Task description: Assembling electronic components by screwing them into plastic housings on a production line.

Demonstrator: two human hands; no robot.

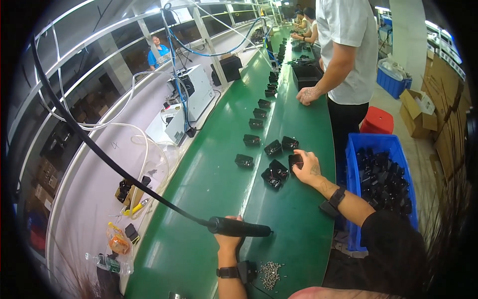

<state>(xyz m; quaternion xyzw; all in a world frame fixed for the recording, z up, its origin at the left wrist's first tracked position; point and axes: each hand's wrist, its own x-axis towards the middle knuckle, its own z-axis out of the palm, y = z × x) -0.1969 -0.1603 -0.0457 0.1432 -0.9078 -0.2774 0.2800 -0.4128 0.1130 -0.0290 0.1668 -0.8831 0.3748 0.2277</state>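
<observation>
My left hand (228, 242) is closed around a black electric screwdriver (240, 227), which lies nearly level over the green work surface (209, 199). Its tip points right, and a thick black cable runs from its left end. Farther out, my right hand (309, 168) grips a small black plastic housing (296, 161); the palm and fingers hide part of it. Several similar black housings (274, 148) with small wires inside stand close to that hand, some clustered together. A pile of small metal screws (270, 275) lies beside my left wrist.
A line of black housings (256, 123) stretches away along the bench. Across from my right hand, a person in a white shirt (348, 55) rests a fist beside a black bin (307, 76). A blue crate (352, 204) of black parts stands at right; a bottle (110, 263) lies at left.
</observation>
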